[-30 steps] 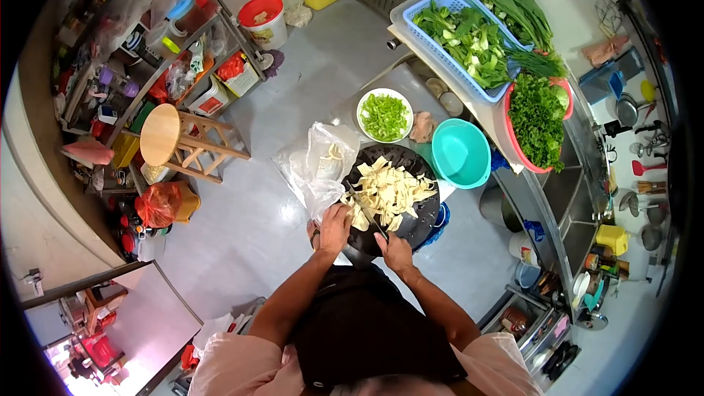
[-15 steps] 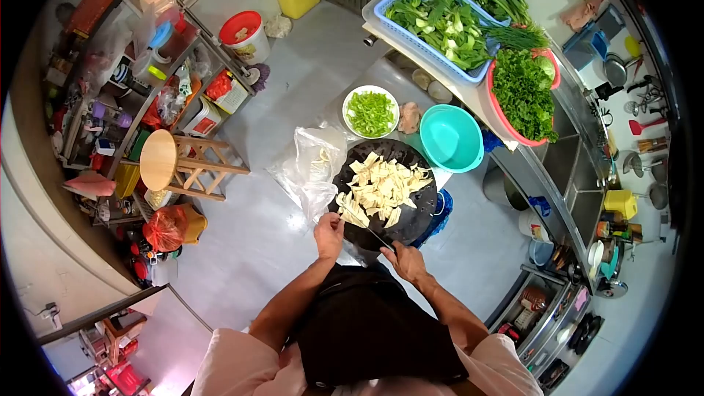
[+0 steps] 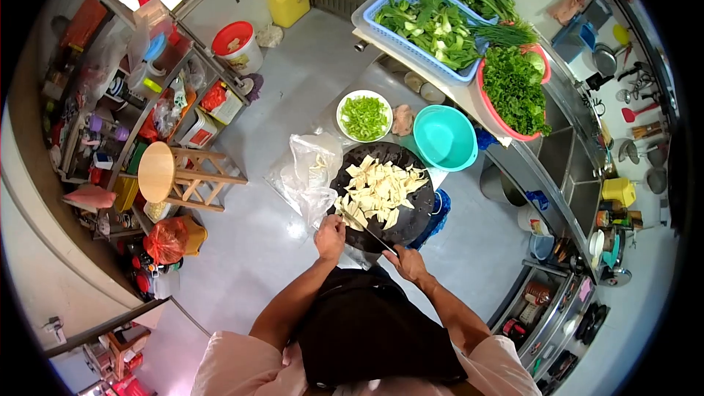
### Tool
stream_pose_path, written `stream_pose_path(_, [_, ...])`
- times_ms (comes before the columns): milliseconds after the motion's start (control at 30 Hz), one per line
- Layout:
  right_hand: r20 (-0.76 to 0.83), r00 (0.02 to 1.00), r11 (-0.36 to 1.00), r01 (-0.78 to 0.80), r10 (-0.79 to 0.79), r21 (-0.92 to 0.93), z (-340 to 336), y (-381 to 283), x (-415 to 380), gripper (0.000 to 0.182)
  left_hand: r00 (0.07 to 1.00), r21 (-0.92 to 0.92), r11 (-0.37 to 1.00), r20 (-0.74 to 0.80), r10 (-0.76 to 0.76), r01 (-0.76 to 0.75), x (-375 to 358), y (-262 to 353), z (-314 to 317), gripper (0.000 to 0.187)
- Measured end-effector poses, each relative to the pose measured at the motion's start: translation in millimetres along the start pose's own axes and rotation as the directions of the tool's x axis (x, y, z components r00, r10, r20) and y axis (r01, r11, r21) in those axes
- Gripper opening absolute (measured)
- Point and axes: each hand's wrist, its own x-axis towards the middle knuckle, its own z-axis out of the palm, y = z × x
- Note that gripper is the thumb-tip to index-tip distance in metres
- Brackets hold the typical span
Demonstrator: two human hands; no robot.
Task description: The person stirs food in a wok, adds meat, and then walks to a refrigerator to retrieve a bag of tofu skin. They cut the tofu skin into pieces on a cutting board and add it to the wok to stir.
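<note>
Head view: the right hand gripped a knife, blade slanting across the near part of a dark round board. The left hand was curled, grasp unclear, at its near left edge, beside pale pieces heaped there.

Pale strips in a heap on black board, knife aslant.
</note>
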Motion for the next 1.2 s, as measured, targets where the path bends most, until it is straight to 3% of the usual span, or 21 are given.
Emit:
stream_pose_path(67, [-0.1, 0.994, 0.997, 0.054, -0.048, 0.059, 7, 13, -13, 0.046, 0.977, -0.006, 0.983, -0.114, 0.18, -0.182, -2, 12, -5, 0.028])
stream_pose_path(100, [-0.074, 0.992, 0.937, -0.076, 0.107, 0.342, 5, 16, -21, 0.047, 0.986, 0.094, 0.982, -0.015, 0.167, -0.164, -2, 18, -10, 0.054])
stream_pose_path(133, [-0.012, 0.97, 0.782, -0.189, 0.244, 0.593, 3, 18, -28, 0.047, 0.983, 0.091, 0.979, 0.0, 0.184, -0.183, -1, 28, -9, 0.054])
stream_pose_path(167, [-0.03, 0.951, 0.662, -0.19, 0.307, 0.725, 0, 16, -32, 0.05, 0.969, 0.13, 0.961, 0.02, 0.245, -0.246, 0, 34, -5, 0.065])
stream_pose_path(200, [-0.042, 0.946, 0.655, -0.191, 0.322, 0.731, -5, 16, -35, 0.05, 0.952, 0.168, 0.937, 0.041, 0.302, -0.305, 2, 39, -1, 0.077])
stream_pose_path(233, [-0.044, 0.912, 0.537, -0.201, 0.408, 0.819, -10, 17, -38, 0.051, 0.925, 0.181, 0.907, 0.076, 0.373, -0.38, 7, 42, 4, 0.089])
stream_pose_path(267, [-0.035, 0.872, 0.41, -0.194, 0.488, 0.891, -15, 20, -40, 0.052, 0.92, 0.175, 0.903, 0.09, 0.382, -0.392, 11, 46, 12, 0.089])
stream_pose_path(333, [-0.042, 0.849, 0.358, -0.177, 0.527, 0.917, -11, 36, -38, 0.054, 0.907, 0.327, 0.865, -0.053, 0.418, -0.38, 20, 56, 29, 0.088])
stream_pose_path(400, [0.039, 0.82, 0.171, -0.165, 0.57, 0.971, -7, 47, -34, 0.056, 0.845, 0.316, 0.803, -0.009, 0.535, -0.505, 36, 82, 33, 0.082])
stream_pose_path(500, [0.033, 0.82, 0.147, -0.141, 0.571, 0.979, 6, 60, -18, 0.057, 0.776, 0.3, 0.724, 0.107, 0.621, -0.621, 60, 126, 52, 0.071])
stream_pose_path(600, [0.007, 0.821, 0.157, -0.117, 0.57, 0.981, 8, 64, -1, 0.056, 0.625, 0.212, 0.588, 0.272, 0.732, -0.78, 80, 161, 88, 0.057])
stream_pose_path(667, [0.004, 0.823, 0.153, -0.111, 0.568, 0.982, 2, 67, 8, 0.056, 0.603, 0.203, 0.571, 0.343, 0.72, -0.796, 86, 168, 105, 0.053])
stream_pose_path(733, [-0.022, 0.859, 0.236, -0.116, 0.512, 0.965, -7, 72, 15, 0.054, 0.584, 0.192, 0.56, 0.411, 0.7, -0.806, 89, 167, 112, 0.049])
stream_pose_path(800, [-0.013, 0.878, 0.263, -0.13, 0.479, 0.956, -14, 77, 22, 0.054, 0.581, 0.245, 0.567, 0.603, 0.546, -0.787, 90, 170, 102, 0.045])
stream_pose_path(867, [0.062, 0.924, 0.368, -0.211, 0.378, 0.906, -19, 80, 26, 0.054, 0.572, 0.295, 0.511, 0.604, 0.554, -0.807, 80, 166, 84, 0.044])
stream_pose_path(933, [0.086, 0.938, 0.393, -0.223, 0.337, 0.892, -19, 79, 32, 0.054, 0.59, 0.342, 0.49, 0.319, 0.742, -0.801, 66, 159, 70, 0.048])
stream_pose_path(1033, [0.089, 0.948, 0.5, -0.239, 0.305, 0.833, -10, 66, 38, 0.055, 0.679, 0.335, 0.603, 0.194, 0.708, -0.724, 55, 143, 72, 0.049])
stream_pose_path(1100, [0.122, 0.952, 0.481, -0.25, 0.28, 0.841, -9, 52, 41, 0.055, 0.729, 0.29, 0.68, 0.107, 0.676, -0.673, 50, 137, 76, 0.045])
stream_pose_path(1200, [0.182, 0.956, 0.404, -0.264, 0.23, 0.876, -13, 33, 41, 0.054, 0.733, 0.265, 0.697, 0.062, 0.677, -0.666, 51, 129, 82, 0.038])
